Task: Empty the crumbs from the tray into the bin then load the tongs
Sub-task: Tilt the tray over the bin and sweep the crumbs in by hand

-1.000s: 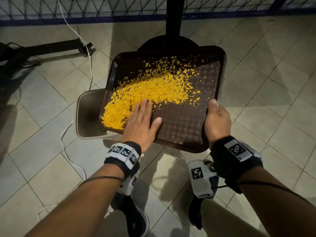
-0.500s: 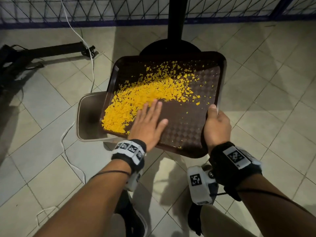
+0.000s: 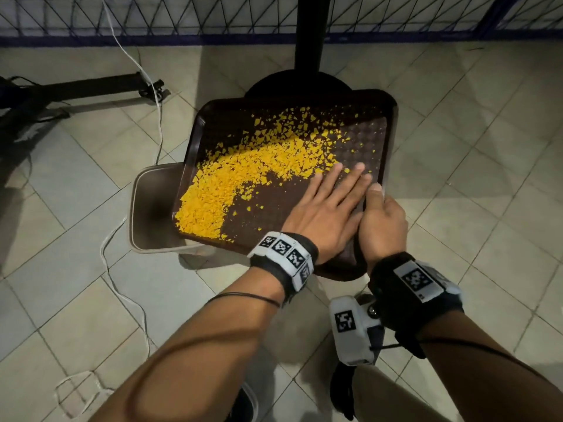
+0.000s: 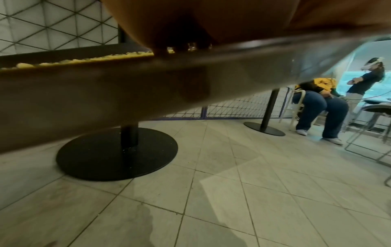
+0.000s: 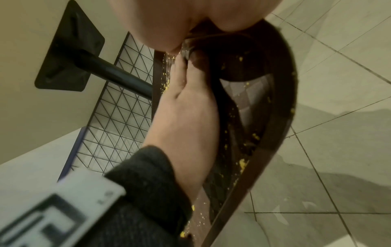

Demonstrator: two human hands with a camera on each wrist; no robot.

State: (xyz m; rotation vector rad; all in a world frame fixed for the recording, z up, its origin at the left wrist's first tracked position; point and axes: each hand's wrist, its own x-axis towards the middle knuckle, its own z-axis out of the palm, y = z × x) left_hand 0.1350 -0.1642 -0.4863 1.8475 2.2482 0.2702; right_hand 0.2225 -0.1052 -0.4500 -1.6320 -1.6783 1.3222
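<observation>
A dark brown tray [image 3: 391, 123] is held above the floor, its lower left corner over a beige bin [image 3: 149, 208]. Yellow crumbs [image 3: 243, 178] lie across the tray's middle and pile up at that low corner. My left hand [image 3: 329, 205] lies flat on the tray's right part, fingers straight, next to my right hand. My right hand [image 3: 380, 220] grips the tray's near right rim, thumb on top. In the right wrist view the left hand [image 5: 186, 103] rests on the tray [image 5: 281, 117]. The left wrist view shows the tray's edge [image 4: 127, 83] with crumbs [image 4: 84, 59] along it. No tongs are in view.
A black table post with a round base [image 3: 298, 83] stands just behind the tray. A white cable [image 3: 158, 117] runs over the tiled floor past the bin. A wire fence [image 3: 182, 16] closes the far side. Two people [image 4: 317, 103] and stools are farther right.
My left hand has slid from the crumb pile at the tray's left across to the right side, beside my right hand. The tray stays tilted over the bin.
</observation>
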